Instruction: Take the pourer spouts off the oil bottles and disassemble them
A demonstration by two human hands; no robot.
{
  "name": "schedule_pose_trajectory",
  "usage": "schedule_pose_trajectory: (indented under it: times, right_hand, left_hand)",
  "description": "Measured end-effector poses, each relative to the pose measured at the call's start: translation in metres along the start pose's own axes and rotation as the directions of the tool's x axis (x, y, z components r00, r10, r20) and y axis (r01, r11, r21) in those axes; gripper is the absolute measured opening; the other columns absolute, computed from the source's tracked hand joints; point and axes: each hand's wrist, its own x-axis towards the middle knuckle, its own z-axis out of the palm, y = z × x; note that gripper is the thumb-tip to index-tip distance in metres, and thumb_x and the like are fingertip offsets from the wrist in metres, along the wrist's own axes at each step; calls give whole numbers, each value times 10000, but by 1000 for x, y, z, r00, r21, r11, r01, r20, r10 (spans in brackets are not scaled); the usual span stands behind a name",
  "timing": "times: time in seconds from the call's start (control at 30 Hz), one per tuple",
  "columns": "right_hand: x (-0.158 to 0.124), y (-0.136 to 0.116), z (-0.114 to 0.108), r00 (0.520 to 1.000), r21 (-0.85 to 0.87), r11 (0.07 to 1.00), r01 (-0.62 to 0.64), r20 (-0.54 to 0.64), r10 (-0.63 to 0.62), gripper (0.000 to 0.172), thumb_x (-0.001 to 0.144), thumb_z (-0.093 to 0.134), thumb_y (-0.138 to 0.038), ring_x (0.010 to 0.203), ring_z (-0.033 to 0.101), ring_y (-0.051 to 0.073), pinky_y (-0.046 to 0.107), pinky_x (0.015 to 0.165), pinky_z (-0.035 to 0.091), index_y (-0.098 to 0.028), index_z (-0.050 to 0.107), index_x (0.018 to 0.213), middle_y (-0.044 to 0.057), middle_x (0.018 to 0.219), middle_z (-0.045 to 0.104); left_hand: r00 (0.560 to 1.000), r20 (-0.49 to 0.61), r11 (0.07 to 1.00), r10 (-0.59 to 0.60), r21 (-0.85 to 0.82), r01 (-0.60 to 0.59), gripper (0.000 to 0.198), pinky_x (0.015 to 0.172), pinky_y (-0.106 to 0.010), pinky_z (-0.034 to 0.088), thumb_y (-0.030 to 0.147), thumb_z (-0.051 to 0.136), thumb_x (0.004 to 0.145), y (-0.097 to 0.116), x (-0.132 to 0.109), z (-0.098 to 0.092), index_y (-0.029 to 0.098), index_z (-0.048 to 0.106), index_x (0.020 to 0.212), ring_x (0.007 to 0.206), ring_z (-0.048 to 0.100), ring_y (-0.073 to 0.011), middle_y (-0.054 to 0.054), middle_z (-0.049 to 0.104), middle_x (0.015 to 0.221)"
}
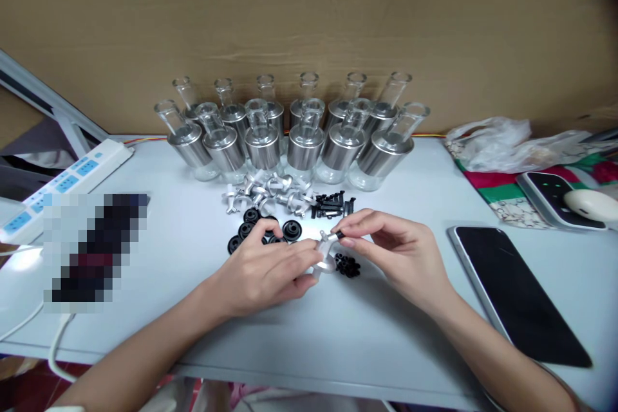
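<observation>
My left hand (275,264) is closed on a silver metal pourer top (326,260) with a flared base and a short spout. Between the thumb and forefinger of my right hand (396,244) is a small black part (340,234), touching the end of the spout. Its exact shape is mostly covered by my fingertips. Just below the pourer top lies a small pile of black plugs (348,266). Black ring stoppers (292,230) lie behind my left hand, partly hidden by it. Farther back are a heap of silver pourer tops (270,192) and several black lever-like pieces (333,205).
Two rows of glass bottles with metal sleeves (305,145) stand before a cardboard wall (309,13). At left are a power strip (62,187) and a pixelated dark device (96,251). A phone (516,296), a white-edged device (555,199) and a plastic bag (512,145) lie right.
</observation>
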Motion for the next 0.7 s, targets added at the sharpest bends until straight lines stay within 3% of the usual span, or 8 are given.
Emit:
schedule_pose_trajectory:
  times: [0.27, 0.53, 0.7]
  right_hand:
    - [-1, 1, -1, 999, 1, 1000, 4, 32, -4, 145, 695, 735, -107, 751, 658, 148, 274, 701, 532, -250, 712, 700, 3, 771, 720]
    - [-2, 3, 1, 999, -17, 1000, -4, 44, 4, 103, 735, 714, -150, 798, 662, 164, 301, 742, 536, -253, 714, 739, 13, 804, 726]
    - [-5, 6, 3, 998, -9, 1000, -8, 68, 9, 116, 772, 696, -188, 897, 657, 176, 331, 818, 525, -268, 725, 850, 31, 924, 727]
  left_hand:
    - [999, 36, 1000, 0, -18, 0, 149, 702, -242, 405, 170, 468, 938, 1, -1, 0, 158, 489, 1085, 677, 634, -52, -22, 719, 972]
    - [997, 64, 998, 49, 23, -51, 198, 674, -257, 416, 142, 480, 924, -2, -1, -3, 130, 477, 1122, 774, 642, -82, -35, 719, 928]
    - [998, 45, 998, 52, 40, -54, 176, 670, -252, 435, 125, 447, 929, -4, 1, -6, 133, 487, 1100, 769, 649, -82, -41, 719, 929]
